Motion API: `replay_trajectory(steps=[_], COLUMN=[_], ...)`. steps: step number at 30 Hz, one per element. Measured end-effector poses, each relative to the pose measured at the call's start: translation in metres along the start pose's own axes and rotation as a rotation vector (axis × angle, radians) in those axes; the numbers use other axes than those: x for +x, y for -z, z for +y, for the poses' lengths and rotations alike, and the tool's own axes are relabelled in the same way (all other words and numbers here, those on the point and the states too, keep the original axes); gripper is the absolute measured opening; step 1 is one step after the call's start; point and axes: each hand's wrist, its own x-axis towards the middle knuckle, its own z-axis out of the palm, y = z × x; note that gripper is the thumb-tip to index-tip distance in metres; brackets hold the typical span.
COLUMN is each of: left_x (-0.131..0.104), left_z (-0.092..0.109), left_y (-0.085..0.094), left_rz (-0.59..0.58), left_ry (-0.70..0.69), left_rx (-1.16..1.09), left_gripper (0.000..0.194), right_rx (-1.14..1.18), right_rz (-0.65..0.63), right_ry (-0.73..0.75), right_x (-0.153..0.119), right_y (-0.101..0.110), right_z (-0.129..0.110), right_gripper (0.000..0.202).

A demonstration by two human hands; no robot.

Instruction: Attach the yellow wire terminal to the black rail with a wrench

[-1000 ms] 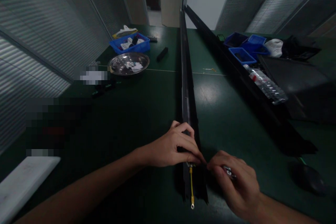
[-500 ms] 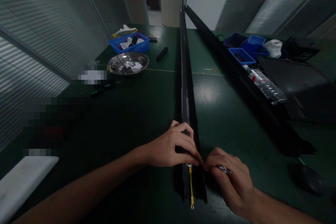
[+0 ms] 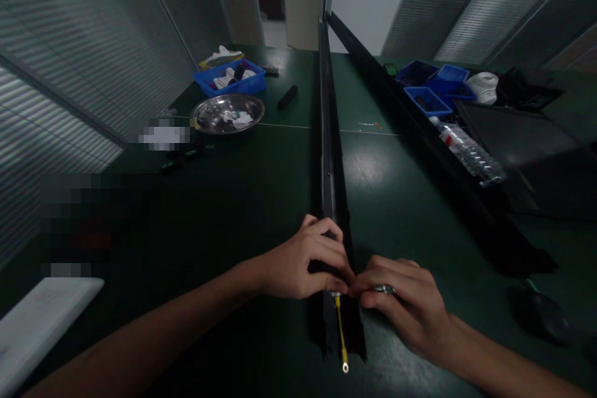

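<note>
My left hand [image 3: 305,259] is closed over the near part of a long black rail [image 3: 329,189], fingers bent. Its thumb and fingertips pinch at the upper end of a short yellow wire [image 3: 341,326], where a bit of shiny metal shows. The wire's lower end carries a ring terminal [image 3: 345,367] lying over the rail's near end. Close on the right, my right hand [image 3: 403,298] is closed around a small silver metal tool [image 3: 384,289]; its kind is mostly hidden by the fingers. The right fingertips meet the left ones at the rail's right side.
A second black rail [image 3: 433,155] runs along the right, beside a plastic bottle [image 3: 471,152], blue bins [image 3: 428,101] and a black mouse [image 3: 543,317]. At the left stand a metal bowl [image 3: 228,130], a blue basket [image 3: 233,87] and a white block [image 3: 44,329].
My right hand has shifted slightly left and up against the left fingertips, and the silver tool has turned. The wire's lower ring has swung a little right. The left hand stays nearly still.
</note>
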Motion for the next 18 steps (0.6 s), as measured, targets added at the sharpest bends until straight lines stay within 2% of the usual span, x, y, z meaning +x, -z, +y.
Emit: replay_trajectory(steps=[4,11,14,18], left_x=[0.0,0.0,0.0,0.0], left_z=[0.0,0.0,0.0,0.001], left_y=[0.001,0.0,0.001,0.002], left_rz=[-0.007,0.0,-0.001,0.001], left_ry=[-0.001,-0.009,0.0,0.016], left_rx=[0.006,-0.007,-0.013,-0.039], left_gripper=[0.006,0.004,0.002,0.008], right_rx=[0.072,0.164,0.117,-0.034], right_rz=[-0.04,-0.037,0.008,0.129], right_ry=[-0.026,-0.049,-0.042,-0.057], right_x=[0.001,0.007,0.006,0.001], right_y=[0.002,0.001,0.0,-0.002], right_z=[0.002,0.003,0.001,-0.007], right_gripper=[0.028,0.036,0.034,0.02])
